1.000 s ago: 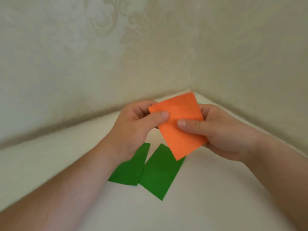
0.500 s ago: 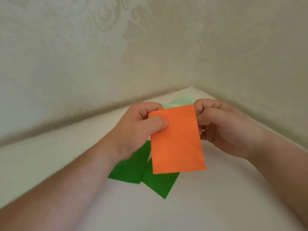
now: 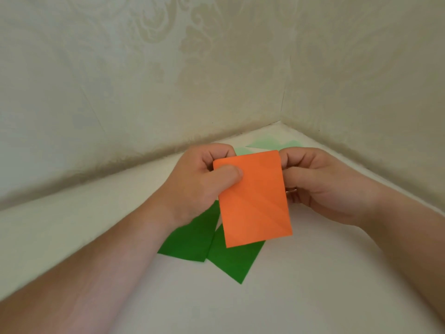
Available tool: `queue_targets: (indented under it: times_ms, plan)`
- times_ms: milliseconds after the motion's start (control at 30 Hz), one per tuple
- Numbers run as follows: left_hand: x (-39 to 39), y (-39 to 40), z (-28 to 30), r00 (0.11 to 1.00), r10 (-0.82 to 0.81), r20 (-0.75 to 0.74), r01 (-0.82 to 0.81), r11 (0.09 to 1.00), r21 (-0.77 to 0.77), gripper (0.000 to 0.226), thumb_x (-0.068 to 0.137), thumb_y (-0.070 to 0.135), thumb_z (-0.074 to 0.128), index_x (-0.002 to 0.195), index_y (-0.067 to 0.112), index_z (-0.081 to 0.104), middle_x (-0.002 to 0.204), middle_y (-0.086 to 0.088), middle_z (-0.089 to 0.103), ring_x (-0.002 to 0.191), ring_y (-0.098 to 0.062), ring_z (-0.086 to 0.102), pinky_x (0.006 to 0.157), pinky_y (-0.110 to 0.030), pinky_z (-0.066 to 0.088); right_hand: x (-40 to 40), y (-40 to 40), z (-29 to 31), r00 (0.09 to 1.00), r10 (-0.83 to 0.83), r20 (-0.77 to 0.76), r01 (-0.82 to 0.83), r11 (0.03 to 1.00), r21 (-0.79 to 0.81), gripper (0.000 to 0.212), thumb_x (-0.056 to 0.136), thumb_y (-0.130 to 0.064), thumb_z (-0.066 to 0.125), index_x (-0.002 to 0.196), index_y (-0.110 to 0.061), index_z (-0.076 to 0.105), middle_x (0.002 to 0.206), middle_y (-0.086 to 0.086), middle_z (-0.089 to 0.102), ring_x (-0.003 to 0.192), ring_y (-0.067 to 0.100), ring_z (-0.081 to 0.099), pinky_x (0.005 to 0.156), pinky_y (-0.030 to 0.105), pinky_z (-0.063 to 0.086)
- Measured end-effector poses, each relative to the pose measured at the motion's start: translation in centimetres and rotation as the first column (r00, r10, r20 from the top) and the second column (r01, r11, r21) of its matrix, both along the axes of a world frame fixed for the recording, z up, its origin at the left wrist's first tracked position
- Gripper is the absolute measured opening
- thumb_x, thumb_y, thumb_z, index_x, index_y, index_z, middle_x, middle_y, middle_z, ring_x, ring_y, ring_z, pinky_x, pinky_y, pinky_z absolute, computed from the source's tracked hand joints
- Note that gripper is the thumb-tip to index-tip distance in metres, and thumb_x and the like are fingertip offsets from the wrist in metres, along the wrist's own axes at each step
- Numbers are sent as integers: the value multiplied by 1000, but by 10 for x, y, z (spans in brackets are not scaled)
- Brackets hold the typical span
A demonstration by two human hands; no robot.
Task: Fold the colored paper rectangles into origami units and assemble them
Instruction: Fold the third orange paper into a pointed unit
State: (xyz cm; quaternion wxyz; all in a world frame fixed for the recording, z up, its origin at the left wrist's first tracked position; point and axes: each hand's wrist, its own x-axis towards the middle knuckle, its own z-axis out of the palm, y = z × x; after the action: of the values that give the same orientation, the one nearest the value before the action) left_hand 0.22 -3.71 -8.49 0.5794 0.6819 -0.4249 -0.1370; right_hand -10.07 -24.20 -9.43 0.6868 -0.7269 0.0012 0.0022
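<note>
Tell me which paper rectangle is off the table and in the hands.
The orange paper, pinched at its top corners by the left hand and right hand. The two dark green papers lie flat on the table.

We get one head view, close, looking forward and down over both forearms at a white surface [image 3: 313,285] in a wall corner.

Orange paper [image 3: 255,201] upright above two green papers [image 3: 212,247].

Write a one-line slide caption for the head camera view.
Both hands, left hand and right hand, hold an orange paper rectangle upright above two dark green papers on a white surface.
</note>
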Motion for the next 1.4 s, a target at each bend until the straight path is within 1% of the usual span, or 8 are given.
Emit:
queue_targets:
  times_ms: [300,400,500,600,900,1133,1233,1400]
  plan:
    - [1,0,1,1000,8,3,-8,1000,-5,31,74,26,63,54,25,40,55,7,30,53,-12,30,50,-24,25,-2,1,4,998,-53,25,52,998,28,34,95,-31,69,68,-15,59,59,13,51,53,19,52,62,32,49]
    - [4,1,-2,1000,11,-11,-11,1000,2,29,70,35,64,56,17,46,57,0,40,56,-15,39,53,-25,31,0,3,6,997,-60,51,56,996,67,18,97,-4,59,89,-19,64,82,13,62,69,22,58,69,37,50]
    - [7,0,-4,1000,-3,-16,2,1000,-15,15,70,30,72,70,17,67,66,-3,59,64,-19,55,61,-30,45,0,-1,9,999,8,39,-18,969,247,46,85,1,49,115,-28,67,108,11,65,83,22,62,66,33,54]
    - [7,-1,-2,999,8,-36,-10,998,-63,14,73,14,71,74,28,73,65,6,61,64,-12,58,61,-25,47,-3,-4,10,988,140,61,-149,970,193,49,76,-37,78,123,-24,67,113,11,64,95,27,62,74,37,55]
    - [5,-4,-7,986,-110,-127,102,993,-66,42,79,7,78,118,17,66,101,-2,75,95,-16,70,86,-32,58,1,-4,2,958,-179,223,146,976,160,46,69,-15,79,112,-3,68,108,18,77,99,32,74,86,41,61]
    - [5,-8,-9,895,380,235,-345,921,-180,31,74,6,86,78,34,73,95,6,61,85,-7,58,79,-23,48,3,-2,2,851,-356,386,473,838,-271,32,82,-15,84,103,-34,69,68,0,50,62,12,47,63,20,43]
    - [10,-6,-7,817,508,271,-426,850,-310,22,70,22,84,77,40,74,109,3,50,100,-7,55,92,-31,51,-4,3,7,904,-255,343,351,901,-256,46,77,-43,78,120,-48,63,65,10,52,62,31,48,57,35,45]
    - [13,-4,-6,828,502,252,-396,840,-371,29,69,14,84,75,41,75,118,6,49,117,-23,59,94,-48,56,-4,15,3,924,-80,374,169,962,-213,58,86,-19,72,135,-47,60,91,6,73,79,27,68,78,41,58]
